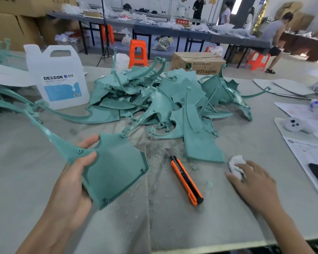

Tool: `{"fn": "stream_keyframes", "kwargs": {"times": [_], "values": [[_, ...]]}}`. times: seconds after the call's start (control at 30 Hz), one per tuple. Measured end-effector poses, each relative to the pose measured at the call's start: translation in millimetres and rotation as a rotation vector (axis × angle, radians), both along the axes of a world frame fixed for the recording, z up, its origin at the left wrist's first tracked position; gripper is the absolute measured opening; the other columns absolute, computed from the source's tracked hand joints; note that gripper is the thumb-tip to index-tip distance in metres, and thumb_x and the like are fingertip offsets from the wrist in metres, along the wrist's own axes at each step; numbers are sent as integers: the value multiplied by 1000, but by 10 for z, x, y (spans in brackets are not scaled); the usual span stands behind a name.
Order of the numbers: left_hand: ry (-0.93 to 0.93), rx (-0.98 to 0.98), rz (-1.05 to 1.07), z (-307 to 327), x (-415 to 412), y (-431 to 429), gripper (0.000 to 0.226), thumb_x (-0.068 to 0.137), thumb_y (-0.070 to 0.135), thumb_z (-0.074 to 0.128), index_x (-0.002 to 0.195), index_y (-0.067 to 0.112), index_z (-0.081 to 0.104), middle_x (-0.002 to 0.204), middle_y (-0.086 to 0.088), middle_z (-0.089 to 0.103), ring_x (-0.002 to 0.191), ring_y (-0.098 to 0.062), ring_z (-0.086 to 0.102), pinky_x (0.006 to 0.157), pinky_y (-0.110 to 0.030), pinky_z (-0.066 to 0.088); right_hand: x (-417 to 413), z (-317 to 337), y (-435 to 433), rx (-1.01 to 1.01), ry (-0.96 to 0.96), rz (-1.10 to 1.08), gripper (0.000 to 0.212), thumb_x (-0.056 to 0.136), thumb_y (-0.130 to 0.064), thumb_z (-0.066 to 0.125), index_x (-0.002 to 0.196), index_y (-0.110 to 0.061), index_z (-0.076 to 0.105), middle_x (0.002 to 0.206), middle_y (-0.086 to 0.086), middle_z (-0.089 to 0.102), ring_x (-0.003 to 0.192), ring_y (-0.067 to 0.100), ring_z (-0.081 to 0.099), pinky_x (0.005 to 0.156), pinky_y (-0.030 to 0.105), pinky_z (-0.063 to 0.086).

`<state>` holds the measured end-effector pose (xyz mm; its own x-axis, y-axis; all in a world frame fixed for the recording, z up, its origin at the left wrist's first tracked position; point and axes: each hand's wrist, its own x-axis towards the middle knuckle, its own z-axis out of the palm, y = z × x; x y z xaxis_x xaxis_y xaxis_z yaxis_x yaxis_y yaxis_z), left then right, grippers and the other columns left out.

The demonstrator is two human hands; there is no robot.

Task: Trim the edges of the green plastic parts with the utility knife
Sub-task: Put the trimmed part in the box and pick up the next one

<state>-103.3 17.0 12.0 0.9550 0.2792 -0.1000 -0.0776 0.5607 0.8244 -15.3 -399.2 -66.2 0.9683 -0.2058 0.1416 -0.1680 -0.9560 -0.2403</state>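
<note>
The green plastic part (pixel 116 171) is clamped at its notched edge by my left fingers (pixel 88 156), over the table (pixel 26 171). The utility knife (pixel 186 179) lies on the table between my hands. My right fingers (pixel 246 171) rest spread on a white cloth (pixel 236 165), seemingly not gripping it.

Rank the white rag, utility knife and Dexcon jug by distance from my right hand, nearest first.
1. White rag: under the right hand's fingertips, touching.
2. Utility knife: on the table, to its left.
3. Dexcon jug: far back left.
</note>
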Motion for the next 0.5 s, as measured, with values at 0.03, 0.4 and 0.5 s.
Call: {"fn": "stream_keyframes", "kwargs": {"times": [0.03,0.4,0.5], "values": [[-6,-59,-14,5,5,-20,31,95,17,50,112,30,72,117,0,74,96,-13,74,70,-33,62,-31,-27,-5,75,-82,1,26,89,-41,67,107,-22,66,122,10,63,110,36,59,88,43,45],[-63,-159,-233,237,-10,-476,33,94,36,60,126,33,65,130,-5,68,116,-23,67,81,-36,59,-319,956,1835,797,-542,416,20,95,-38,50,113,-42,58,102,-3,65,87,11,64,73,27,52],[-83,-137,-196,274,-2,-632,45,93,45,59,134,25,62,130,-6,68,118,-15,65,87,-24,55,-636,870,2529,835,-423,753,42,105,-29,43,147,-24,46,144,-2,53,132,11,50,109,32,42]]}}
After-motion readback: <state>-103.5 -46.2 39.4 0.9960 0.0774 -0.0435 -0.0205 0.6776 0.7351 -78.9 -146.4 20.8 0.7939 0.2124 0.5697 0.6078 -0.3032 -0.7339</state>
